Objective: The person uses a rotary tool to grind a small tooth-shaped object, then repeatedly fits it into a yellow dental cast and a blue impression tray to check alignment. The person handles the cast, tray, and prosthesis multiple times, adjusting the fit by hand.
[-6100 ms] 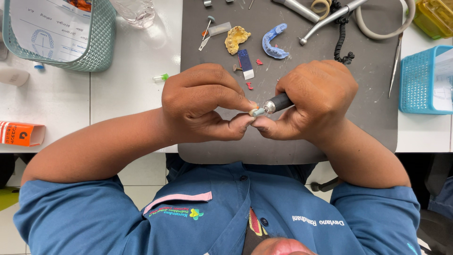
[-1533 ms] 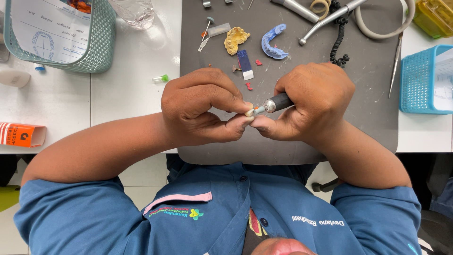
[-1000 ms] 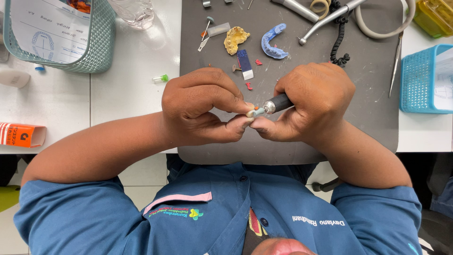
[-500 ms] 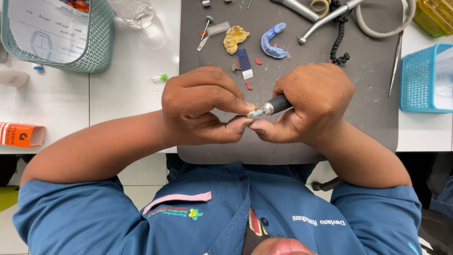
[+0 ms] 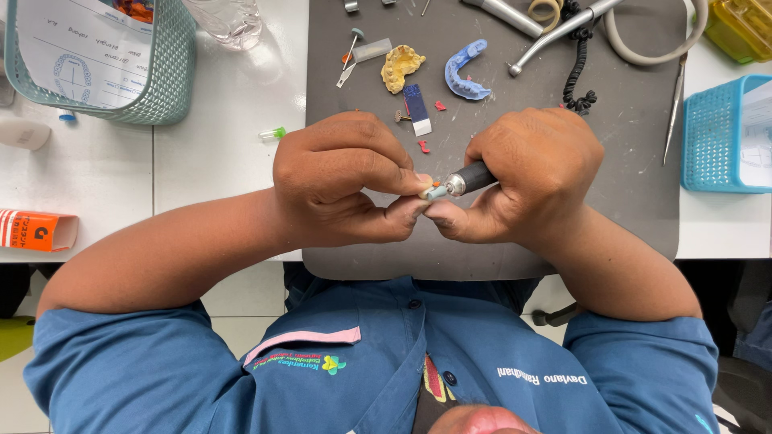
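Handpiece [image 5: 470, 178] is clenched in the right hand [image 5: 535, 173], tip set against a small pale piece [image 5: 425, 190] pinched by the left hand [image 5: 342, 177] above the grey mat [image 5: 482, 128]. Versus 0.5 s ago, nothing is shifted; grinding is judged ongoing.

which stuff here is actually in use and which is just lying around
In use:
left hand
small pale piece
right hand
black handpiece

Lying about:
yellow dental cast
blue dental cast
teal basket
orange box
blue basket
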